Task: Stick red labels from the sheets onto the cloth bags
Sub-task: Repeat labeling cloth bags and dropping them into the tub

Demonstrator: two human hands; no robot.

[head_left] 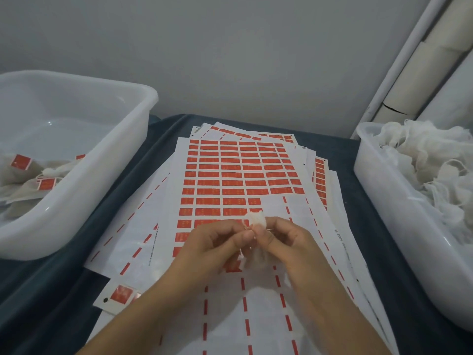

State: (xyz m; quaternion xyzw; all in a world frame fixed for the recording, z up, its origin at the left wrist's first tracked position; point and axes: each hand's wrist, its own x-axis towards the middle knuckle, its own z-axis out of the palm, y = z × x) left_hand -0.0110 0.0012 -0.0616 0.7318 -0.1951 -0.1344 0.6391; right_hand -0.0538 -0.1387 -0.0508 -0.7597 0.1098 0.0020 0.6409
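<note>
A stack of white sheets [238, 172] printed with rows of red labels lies fanned out in the middle of the table. Above the sheets' lower half, both hands meet on a small white cloth bag [256, 218]. My left hand [220, 242] pinches the bag's left side between thumb and fingertips. My right hand [284, 239] pinches its right side, and the bag's body hangs below between the palms. A sliver of red shows between the fingertips; I cannot tell if it is a label on the bag.
A white tub [122, 155] at the left holds several cloth bags bearing red labels [21, 162]. A second white tub [384, 190] at the right is full of plain white cloth bags [430, 160]. Dark blue cloth [133, 175] covers the table. A wall stands behind.
</note>
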